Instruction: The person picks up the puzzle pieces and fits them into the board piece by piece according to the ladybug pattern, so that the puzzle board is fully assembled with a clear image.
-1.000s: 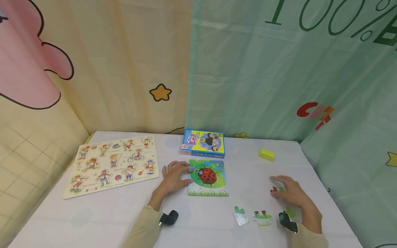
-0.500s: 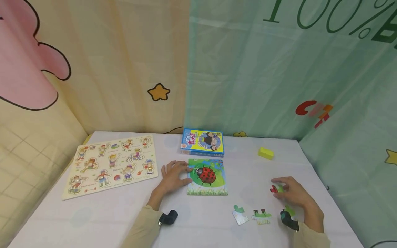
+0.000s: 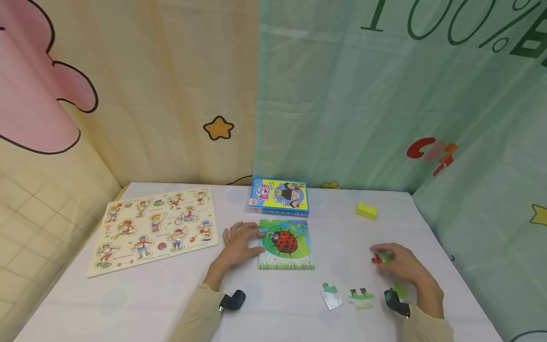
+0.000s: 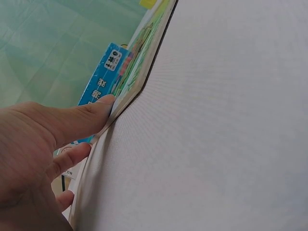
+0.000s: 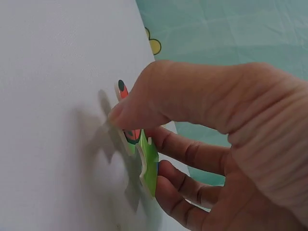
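My left hand [image 3: 240, 243] rests at the left edge of a square ladybug puzzle board [image 3: 284, 264], its thumb and index fingertip touching the rim. In the left wrist view the thumb [image 4: 91, 118] lies against the board's corner, with the other fingers spread loosely behind it. Over the table's right side, my right hand [image 3: 405, 267] pinches a red and green jigsaw piece [image 5: 150, 168] between thumb and fingers. That piece stands tilted just above the white cloth and casts a shadow on it. The thumb covers part of its picture.
Loose jigsaw pieces lie nearer me: a white and green one [image 3: 331, 297], a grassy one [image 3: 361, 300] and a green one [image 3: 400, 289] partly behind the wrist camera. Behind are a blue box [image 3: 279, 197], a yellow block [image 3: 366, 211] and, left, a wooden figure puzzle [image 3: 155, 232].
My right fingers have closed on the red and green piece and tipped it up off the cloth, with a small shift left. The left hand and ladybug board stay put.
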{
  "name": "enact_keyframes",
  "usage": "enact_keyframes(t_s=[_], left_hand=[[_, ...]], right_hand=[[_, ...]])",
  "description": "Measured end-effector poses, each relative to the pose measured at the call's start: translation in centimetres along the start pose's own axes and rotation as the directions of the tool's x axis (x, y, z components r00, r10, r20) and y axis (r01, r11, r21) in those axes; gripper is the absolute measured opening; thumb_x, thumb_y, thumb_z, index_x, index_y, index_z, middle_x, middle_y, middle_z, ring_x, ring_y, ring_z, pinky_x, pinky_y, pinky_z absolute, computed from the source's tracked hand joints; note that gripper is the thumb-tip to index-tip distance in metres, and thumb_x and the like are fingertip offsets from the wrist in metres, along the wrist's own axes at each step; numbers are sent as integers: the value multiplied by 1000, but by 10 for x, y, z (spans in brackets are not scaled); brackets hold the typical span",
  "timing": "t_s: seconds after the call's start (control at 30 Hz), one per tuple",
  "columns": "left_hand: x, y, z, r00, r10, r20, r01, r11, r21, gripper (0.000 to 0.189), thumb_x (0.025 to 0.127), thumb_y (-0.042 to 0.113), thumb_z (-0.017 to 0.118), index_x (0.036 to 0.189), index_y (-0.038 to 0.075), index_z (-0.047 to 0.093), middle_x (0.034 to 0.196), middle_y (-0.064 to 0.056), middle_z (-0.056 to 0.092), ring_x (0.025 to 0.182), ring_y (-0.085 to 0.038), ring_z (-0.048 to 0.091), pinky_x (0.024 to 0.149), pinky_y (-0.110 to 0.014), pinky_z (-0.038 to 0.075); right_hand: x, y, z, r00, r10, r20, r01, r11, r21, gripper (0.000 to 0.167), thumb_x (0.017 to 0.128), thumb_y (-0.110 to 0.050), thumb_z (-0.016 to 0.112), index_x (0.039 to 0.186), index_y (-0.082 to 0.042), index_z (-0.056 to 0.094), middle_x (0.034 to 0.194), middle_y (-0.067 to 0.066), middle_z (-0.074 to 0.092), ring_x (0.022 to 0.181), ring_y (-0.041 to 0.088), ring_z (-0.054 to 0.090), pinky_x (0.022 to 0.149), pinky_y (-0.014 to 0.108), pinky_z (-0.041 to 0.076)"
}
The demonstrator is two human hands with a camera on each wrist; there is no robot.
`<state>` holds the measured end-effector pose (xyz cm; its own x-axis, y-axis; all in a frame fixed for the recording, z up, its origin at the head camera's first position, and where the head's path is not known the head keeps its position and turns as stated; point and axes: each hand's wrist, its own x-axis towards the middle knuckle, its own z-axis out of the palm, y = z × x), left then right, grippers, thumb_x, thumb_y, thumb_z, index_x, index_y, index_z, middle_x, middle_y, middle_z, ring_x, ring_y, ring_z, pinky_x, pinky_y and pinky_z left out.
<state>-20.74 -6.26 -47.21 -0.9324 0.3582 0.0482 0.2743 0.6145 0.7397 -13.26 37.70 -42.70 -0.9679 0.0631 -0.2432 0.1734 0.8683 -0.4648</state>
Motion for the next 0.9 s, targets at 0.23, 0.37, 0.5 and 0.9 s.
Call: enact_keyframes(t_s=[0.23,0.37,0.5,0.9], left_hand=[[0,0,0,1000,5,-1,-5,1000,-3,39,86,21,79,123,13,70,146,-12,52,146,-45,18,113,-71,-7],[1,-1,0,1000,3,5,-3,1000,-8,39,86,22,78,123,13,70,146,-12,52,147,-44,18,113,-71,-8],[1,0,1,1000,0,5,0,1000,-10,39,86,21,79,123,13,71,145,-12,52,146,-45,18,113,-71,-8],[0,0,0,1000,-8,2,8,1000,-2,39,86,22,78,123,13,70,146,-11,52,147,-44,17,114,-70,-9]], right_hand=[[4,-10,8,989,-134,-61,135,991,11,40,84,-15,76,123,-7,70,132,25,61,112,43,58,93,60,50],[6,-17,14,983,-172,-71,173,985,15,41,83,-15,77,123,-7,70,130,23,63,110,40,59,93,58,51],[8,-23,20,976,-203,-81,204,979,14,42,83,-13,77,124,-7,69,129,21,64,113,40,59,96,58,50],[16,-36,27,969,-225,-101,226,974,-4,53,84,-11,75,136,-10,62,136,21,61,116,41,59,95,57,52]])
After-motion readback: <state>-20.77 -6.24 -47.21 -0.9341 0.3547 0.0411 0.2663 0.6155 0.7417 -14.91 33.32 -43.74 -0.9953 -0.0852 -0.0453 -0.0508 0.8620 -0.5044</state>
